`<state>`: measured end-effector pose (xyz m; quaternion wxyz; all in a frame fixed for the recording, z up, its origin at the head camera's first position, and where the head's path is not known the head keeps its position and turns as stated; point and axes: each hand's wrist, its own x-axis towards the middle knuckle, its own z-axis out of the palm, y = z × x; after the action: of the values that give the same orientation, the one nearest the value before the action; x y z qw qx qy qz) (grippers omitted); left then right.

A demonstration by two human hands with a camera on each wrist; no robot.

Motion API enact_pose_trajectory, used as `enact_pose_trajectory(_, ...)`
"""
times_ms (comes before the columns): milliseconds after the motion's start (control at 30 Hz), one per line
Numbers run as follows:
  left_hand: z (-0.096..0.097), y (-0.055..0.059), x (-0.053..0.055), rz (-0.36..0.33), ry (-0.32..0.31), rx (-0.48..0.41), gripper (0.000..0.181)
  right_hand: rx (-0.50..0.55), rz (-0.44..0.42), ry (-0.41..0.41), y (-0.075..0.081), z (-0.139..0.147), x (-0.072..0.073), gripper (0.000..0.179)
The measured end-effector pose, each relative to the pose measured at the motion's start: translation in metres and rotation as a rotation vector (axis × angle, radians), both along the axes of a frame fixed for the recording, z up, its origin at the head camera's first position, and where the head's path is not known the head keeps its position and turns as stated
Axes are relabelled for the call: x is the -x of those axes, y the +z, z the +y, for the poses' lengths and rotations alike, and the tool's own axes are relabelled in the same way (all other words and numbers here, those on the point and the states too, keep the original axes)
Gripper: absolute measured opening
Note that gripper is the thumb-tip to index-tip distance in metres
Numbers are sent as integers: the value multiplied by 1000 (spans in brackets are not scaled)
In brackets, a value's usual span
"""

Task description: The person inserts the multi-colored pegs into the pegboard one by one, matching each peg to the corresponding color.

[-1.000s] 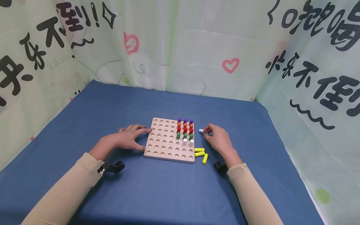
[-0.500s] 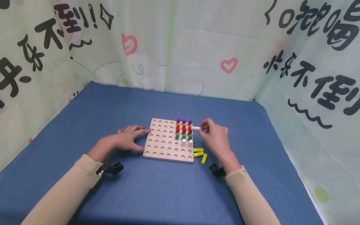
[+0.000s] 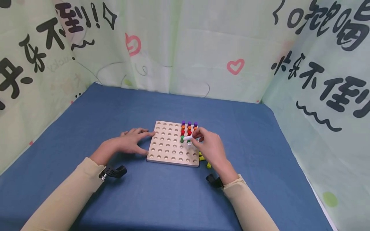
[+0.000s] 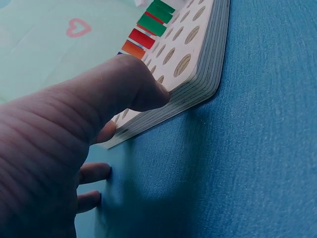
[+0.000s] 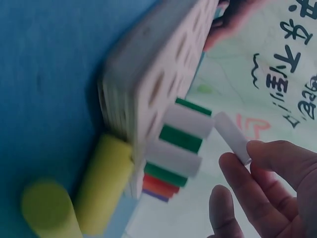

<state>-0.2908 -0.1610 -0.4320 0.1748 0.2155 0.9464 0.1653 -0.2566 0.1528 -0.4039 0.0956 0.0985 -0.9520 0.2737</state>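
A wooden pegboard with rows of round holes lies on the blue cloth. My right hand pinches a white peg by one end between thumb and fingers, tilted above the board's right side. Purple, orange, red and green pegs stand upright in the right-hand columns, and two white pegs stand in front of the green ones. My left hand rests at the board's left edge, with its thumb and index finger spread and touching the edge.
Several yellow pegs lie loose on the cloth beside the board's right edge, partly hidden by my right hand in the head view. A pale printed curtain hangs around the back and sides of the table.
My right hand has carried the white peg leftward from beside the board to over its green and white pegs. My left hand stays at the board's left edge.
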Motion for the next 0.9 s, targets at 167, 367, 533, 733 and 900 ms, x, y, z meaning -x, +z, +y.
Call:
enact_pose_trajectory(167,0,0,0,3,5,4,87,-32,-28,19,-7,-7,1,12)
enact_pose_trajectory(367,0,0,-1,-1,5,3,87,-65,-24,34,-11,-11,1,10)
enact_pose_trajectory(533,0,0,0,-5,4,1,87,-87,-11,60,-14,-12,2,8)
enact_pose_trajectory(733,1,-2,0,-6,5,0,87,-117,-21,77,-18,-14,3,7)
enact_pose_trajectory(900,0,-1,0,-8,5,-3,87,-137,-2,133,-19,-15,5,6)
